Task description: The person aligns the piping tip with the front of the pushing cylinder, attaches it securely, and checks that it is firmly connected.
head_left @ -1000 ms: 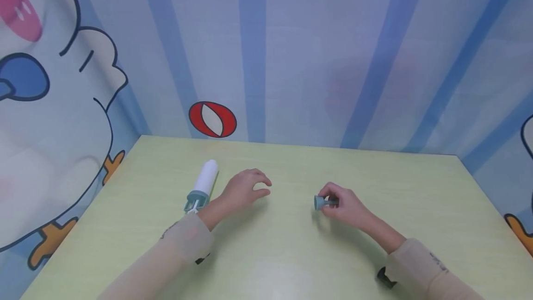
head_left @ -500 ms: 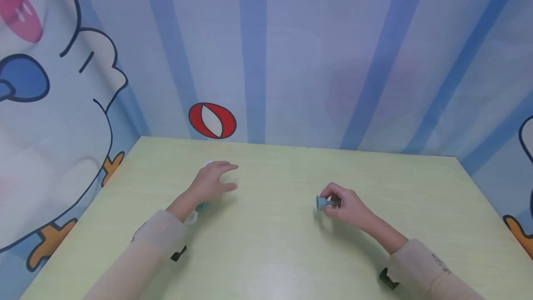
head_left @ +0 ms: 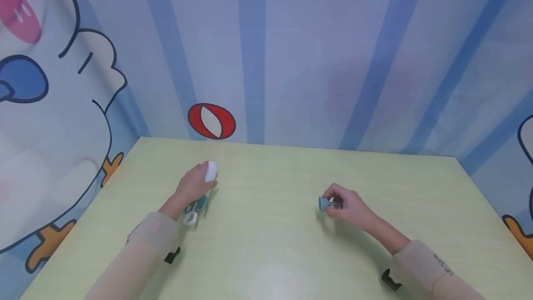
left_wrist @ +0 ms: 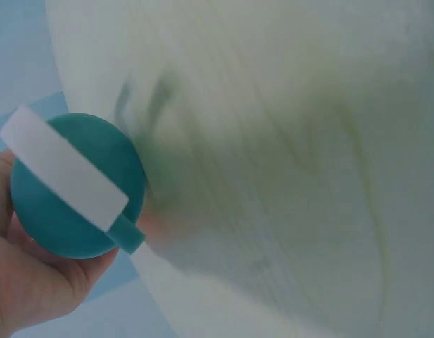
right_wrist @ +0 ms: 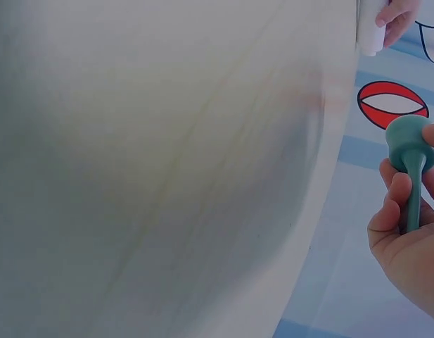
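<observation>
My left hand (head_left: 195,183) grips the white barrel of a toy syringe (head_left: 211,170) on the left of the table. Its far end points toward the back wall. The syringe's teal collar and white handle (head_left: 190,218) stick out toward me; in the left wrist view the round teal end (left_wrist: 83,190) carries a white bar. Whether the barrel touches the tabletop, I cannot tell. To the right, my right hand (head_left: 354,207) pinches a small teal piece with a flared cup and thin stem (head_left: 324,203). In the right wrist view the stem (right_wrist: 413,190) lies between thumb and fingers.
A pale green table (head_left: 266,249) spreads under both hands. Behind it stands a blue striped backdrop (head_left: 291,59) with a printed red and white ball (head_left: 211,121). A large cartoon figure (head_left: 54,152) is printed on the left side.
My left hand has moved left over the toy syringe and taken hold of its barrel. My right hand stays nearly in place with the teal cupped piece.
</observation>
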Demonstrator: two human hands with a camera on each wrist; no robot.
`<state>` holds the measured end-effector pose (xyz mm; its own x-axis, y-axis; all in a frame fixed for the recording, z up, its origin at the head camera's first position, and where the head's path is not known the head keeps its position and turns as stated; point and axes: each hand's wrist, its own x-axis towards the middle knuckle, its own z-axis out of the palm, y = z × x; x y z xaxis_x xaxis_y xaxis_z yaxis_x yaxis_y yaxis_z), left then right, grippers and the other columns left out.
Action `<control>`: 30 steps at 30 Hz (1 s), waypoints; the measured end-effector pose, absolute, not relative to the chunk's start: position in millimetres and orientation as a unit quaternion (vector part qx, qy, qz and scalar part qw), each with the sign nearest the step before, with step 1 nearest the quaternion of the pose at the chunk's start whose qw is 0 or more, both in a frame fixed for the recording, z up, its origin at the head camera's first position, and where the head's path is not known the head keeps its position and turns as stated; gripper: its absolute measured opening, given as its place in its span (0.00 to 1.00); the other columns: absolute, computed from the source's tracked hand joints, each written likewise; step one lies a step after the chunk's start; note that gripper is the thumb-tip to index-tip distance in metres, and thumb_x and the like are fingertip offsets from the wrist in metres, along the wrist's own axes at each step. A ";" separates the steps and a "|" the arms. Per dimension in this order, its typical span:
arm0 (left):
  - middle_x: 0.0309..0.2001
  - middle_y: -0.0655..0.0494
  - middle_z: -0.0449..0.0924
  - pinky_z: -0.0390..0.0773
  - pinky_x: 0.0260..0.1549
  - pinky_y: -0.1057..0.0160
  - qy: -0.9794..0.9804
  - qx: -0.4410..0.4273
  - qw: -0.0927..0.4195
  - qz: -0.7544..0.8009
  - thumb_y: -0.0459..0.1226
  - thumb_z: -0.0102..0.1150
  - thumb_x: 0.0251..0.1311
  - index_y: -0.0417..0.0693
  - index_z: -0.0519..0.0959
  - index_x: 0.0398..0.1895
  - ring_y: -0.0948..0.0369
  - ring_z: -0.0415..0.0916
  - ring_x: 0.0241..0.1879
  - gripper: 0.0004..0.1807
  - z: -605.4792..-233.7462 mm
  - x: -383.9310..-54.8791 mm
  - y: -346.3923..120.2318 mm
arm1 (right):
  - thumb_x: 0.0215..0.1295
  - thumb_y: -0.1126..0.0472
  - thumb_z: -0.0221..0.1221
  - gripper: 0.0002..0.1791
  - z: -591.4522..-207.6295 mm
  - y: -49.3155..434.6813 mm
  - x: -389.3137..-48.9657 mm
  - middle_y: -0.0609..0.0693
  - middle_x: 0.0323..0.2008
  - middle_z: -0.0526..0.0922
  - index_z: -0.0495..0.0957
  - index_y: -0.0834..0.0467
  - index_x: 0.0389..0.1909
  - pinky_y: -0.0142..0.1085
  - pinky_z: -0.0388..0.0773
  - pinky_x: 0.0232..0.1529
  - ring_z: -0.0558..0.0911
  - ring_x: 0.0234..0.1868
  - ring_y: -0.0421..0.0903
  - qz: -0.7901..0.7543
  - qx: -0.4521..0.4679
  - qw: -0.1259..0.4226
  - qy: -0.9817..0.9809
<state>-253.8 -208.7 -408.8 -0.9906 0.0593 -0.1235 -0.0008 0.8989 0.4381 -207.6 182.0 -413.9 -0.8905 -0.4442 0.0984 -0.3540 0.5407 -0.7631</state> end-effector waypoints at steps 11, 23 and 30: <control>0.60 0.37 0.62 0.68 0.50 0.47 0.971 -0.013 0.066 0.231 0.44 0.55 0.54 0.38 0.51 0.65 0.46 0.67 0.51 0.39 -413.3 -256.6 -210.8 | 0.48 0.70 0.59 0.13 -415.9 185.2 -209.4 0.53 0.31 0.77 0.72 0.60 0.37 0.29 0.70 0.26 0.72 0.28 0.41 -0.421 -0.221 0.059 0.878; 0.56 0.43 0.69 0.71 0.45 0.49 0.958 0.073 0.058 0.271 0.42 0.60 0.50 0.44 0.62 0.62 0.51 0.70 0.47 0.34 -401.9 -247.0 -189.8 | 0.48 0.69 0.59 0.12 -408.6 187.7 -215.3 0.51 0.30 0.77 0.72 0.60 0.36 0.30 0.71 0.27 0.72 0.28 0.40 -0.402 -0.232 0.049 0.884; 0.55 0.48 0.71 0.72 0.45 0.52 0.946 0.126 0.085 0.287 0.41 0.62 0.49 0.50 0.64 0.62 0.54 0.70 0.47 0.34 -398.0 -242.2 -175.4 | 0.48 0.69 0.58 0.12 -406.8 185.9 -218.2 0.51 0.30 0.77 0.72 0.59 0.36 0.30 0.70 0.27 0.72 0.28 0.41 -0.393 -0.237 0.053 0.887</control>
<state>-242.2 -175.4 -398.0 -0.9541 0.2862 -0.0882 0.1890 0.8039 0.5639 -218.2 185.9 -406.8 -0.8822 -0.4618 0.0920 -0.3785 0.5794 -0.7218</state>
